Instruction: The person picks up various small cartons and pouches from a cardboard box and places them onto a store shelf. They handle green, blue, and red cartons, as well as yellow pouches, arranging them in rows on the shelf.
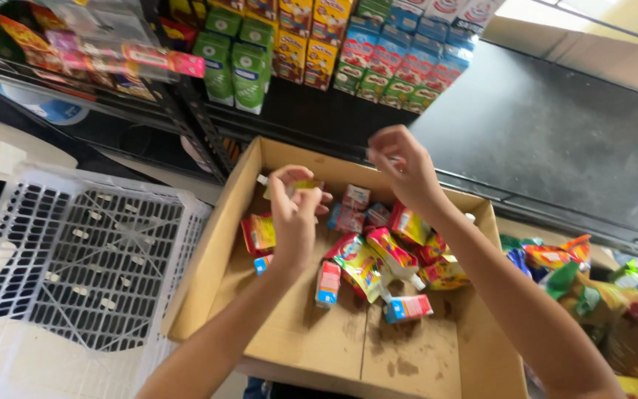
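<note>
Cardboard box [208, 258] holds perhaps 12 pouches [389, 251].

This is looking like a small grocery shop or its stockroom. Across the top of the frame, dark metal shelves [186, 111] are carrying rows of small drink cartons [234, 63], green at the upper left centre, yellow and blue further right, all lined up facing out as goods for sale. Bagged snacks [53, 44] are hanging over the upper left corner. In the middle, an open cardboard box [297, 332] is holding loose juice pouches and little cartons [378, 258]. More bright packets [585, 281] are piling at the right edge, and a white plastic crate [75, 258] is sitting at the lower left.
</note>
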